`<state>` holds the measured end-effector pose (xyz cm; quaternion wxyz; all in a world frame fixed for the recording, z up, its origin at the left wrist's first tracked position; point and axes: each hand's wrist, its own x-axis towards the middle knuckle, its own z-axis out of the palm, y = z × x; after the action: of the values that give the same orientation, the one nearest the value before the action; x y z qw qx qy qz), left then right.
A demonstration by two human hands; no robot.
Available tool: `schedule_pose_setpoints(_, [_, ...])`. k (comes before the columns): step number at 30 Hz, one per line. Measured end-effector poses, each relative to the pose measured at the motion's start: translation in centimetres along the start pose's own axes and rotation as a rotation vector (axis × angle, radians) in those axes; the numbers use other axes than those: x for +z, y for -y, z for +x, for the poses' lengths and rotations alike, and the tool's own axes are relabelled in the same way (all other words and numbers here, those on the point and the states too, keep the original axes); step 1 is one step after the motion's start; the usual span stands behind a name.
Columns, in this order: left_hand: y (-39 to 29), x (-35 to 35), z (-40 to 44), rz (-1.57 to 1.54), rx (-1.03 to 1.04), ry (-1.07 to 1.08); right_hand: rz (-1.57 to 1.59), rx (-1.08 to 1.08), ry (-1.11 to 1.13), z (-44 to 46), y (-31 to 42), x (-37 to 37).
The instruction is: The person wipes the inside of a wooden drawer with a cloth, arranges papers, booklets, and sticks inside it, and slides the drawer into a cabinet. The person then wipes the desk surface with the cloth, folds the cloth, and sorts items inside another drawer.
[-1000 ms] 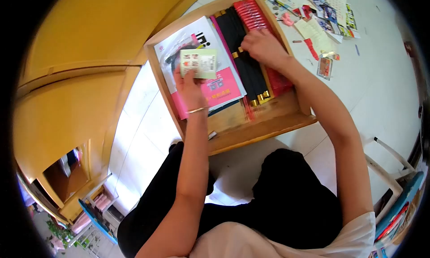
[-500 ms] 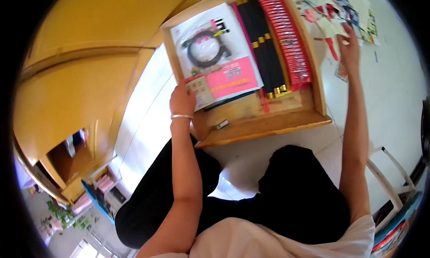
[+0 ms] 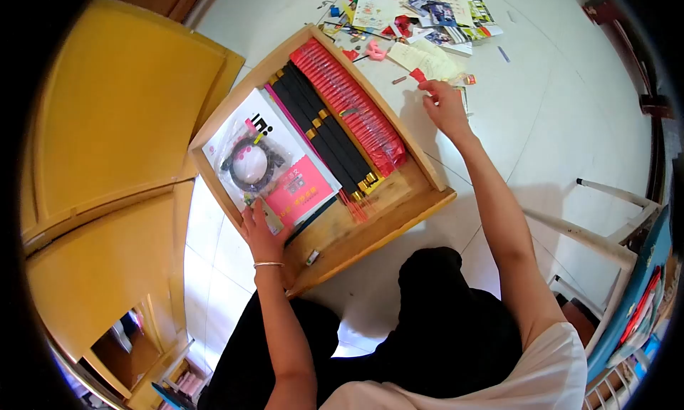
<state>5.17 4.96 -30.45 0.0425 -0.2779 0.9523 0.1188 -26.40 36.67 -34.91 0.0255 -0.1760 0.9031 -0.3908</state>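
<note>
A wooden drawer [image 3: 436,196] rests on the floor before my knees. Inside are a white-and-pink book [image 3: 303,189], a clear bag with a coiled black cable [image 3: 251,161], black bundles with gold bands [image 3: 328,136] and a row of red plastic-wrapped packets [image 3: 349,104]. My left hand [image 3: 263,232] lies at the drawer's left side, fingers spread over a small tan booklet [image 3: 272,221] and partly covering it. Beyond the right wall, my right hand [image 3: 447,111] is low over the floor, fingers bent and apart, beside a red strip [image 3: 417,75] whose lower part is hidden.
Loose papers [image 3: 427,57], cards [image 3: 431,9] and small bits lie scattered on the tiled floor past the drawer. A yellow wooden cabinet [image 3: 121,104] stands on the left. At right is a white-legged stool [image 3: 584,235]. A small white object [image 3: 312,257] sits in the drawer's front.
The view has turned, so the drawer appears more tilted and lower left. My right hand has shifted from the pale paper to the red strip. My left hand's fingers now spread over the booklet.
</note>
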Motion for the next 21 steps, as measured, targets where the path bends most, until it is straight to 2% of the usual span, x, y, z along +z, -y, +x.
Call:
schedule_pose_setpoints(2, [-0.4,0.2,-0.1,0.007,-0.032,0.058,0.004,-0.009,0.032,-0.2,0.5,0.9])
schedule_pose_setpoints(6, [-0.5,0.0,-0.1,0.068,-0.004,0.038,0.061,-0.139,0.124,1.0,0.3,3.3])
schedule_pose_setpoints(9, [0.2,-1.1,0.2,-0.048,0.012,0.113,0.052,-0.195,0.17,2.7,-0.4,4.5])
schedule_pose_setpoints(12, [1.9,-0.9,0.6,-0.172,0.021,0.115,-0.011,-0.297,0.037,5.8,-2.2,5.7])
schedule_pose_setpoints(14, [2.3,-0.7,0.7,-0.05,0.028,0.103,-0.035,-0.29,-0.28,7.5,-1.7,5.2])
schedule_pose_setpoints(15, [2.0,-0.9,0.6,-0.048,0.032,0.105,-0.035,-0.285,-0.282,7.7,-1.1,5.0])
schedule_pose_setpoints(17, [0.6,-1.3,0.4,-0.034,0.018,0.013,0.157,-0.141,0.021,8.3,0.5,4.9])
schedule_pose_setpoints(18, [0.1,-1.3,0.3,-0.033,0.022,0.013,0.212,-0.333,0.098,8.6,0.1,6.2])
schedule_pose_setpoints(19, [-0.5,-1.3,0.3,-0.076,0.045,0.032,0.211,-0.33,0.095,9.0,0.4,6.8])
schedule_pose_setpoints(21, [-0.7,-1.2,0.3,-0.115,0.074,0.057,0.043,-0.35,0.251,9.3,0.5,7.6])
